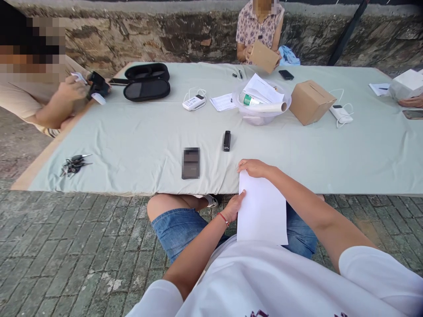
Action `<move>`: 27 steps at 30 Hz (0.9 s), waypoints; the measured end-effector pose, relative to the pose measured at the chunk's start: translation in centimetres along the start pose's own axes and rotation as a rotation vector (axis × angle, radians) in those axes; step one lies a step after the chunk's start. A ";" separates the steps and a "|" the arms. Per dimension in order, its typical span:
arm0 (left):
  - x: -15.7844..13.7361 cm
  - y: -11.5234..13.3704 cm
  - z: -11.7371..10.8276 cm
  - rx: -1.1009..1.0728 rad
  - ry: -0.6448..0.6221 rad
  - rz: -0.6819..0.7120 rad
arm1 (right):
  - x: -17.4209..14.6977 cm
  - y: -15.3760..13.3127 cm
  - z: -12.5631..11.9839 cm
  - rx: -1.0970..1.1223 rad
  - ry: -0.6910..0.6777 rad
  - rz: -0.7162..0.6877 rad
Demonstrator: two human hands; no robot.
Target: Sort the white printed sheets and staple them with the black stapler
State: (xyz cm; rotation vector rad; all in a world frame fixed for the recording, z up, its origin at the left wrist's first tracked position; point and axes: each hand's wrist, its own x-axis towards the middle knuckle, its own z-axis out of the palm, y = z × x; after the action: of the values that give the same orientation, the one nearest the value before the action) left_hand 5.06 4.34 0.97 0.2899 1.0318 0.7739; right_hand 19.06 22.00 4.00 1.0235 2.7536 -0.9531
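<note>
Left hand: (235, 206) narrow grip, thumb on face of white sheet (261, 215) at its left edge, other fingers mostly hidden behind; red bracelet (225, 219) on wrist.
Right hand: (254, 167) fingers curled at sheet's upper left corner, gripping it; exact finger spread can't tell.
White sheet: over the lap, top end at the near edge of the tabletop (132, 136), bottom end by the white shirt (257, 268); visible face looks blank.
In the way: right forearm (297, 193) crosses sheet's upper right corner, hides it.
Nearest items: small black device (226, 141) beyond right hand, a bit left; dark flat item (191, 164) farther left, partly pixelated.
Mid table: clear bowl (269, 118) with papers, green-label bottle (248, 99) and white roll (269, 107); brown carton (310, 103) just right of it, white cabled gadget (342, 114) beside carton.
Left of bowl: printed paper (221, 102), second cabled gadget (194, 102), open black case (147, 88).
Near left corner: bunch of keys (74, 165).
Far side: person in patterned shirt (256, 26) holding brown box (264, 57); black phone (286, 75) nearby.
Left end: person in beige top (20, 90), hands at dark gear (98, 84).
Right end: another person's hand (411, 101) by white box (410, 83).
</note>
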 end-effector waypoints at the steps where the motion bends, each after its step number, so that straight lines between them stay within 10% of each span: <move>1: 0.0 0.0 0.0 -0.005 -0.015 0.003 | -0.1 0.2 -0.2 -0.016 0.000 0.002; 27: 0.3 -0.7 -1.3 0.067 -0.070 0.033 | -0.3 0.8 -0.7 0.330 0.014 0.170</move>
State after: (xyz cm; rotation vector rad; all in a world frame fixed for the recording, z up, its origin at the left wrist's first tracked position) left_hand 4.37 3.91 -0.22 0.3896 0.9897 0.7550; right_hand 19.90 22.75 4.21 1.2859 2.5191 -1.4047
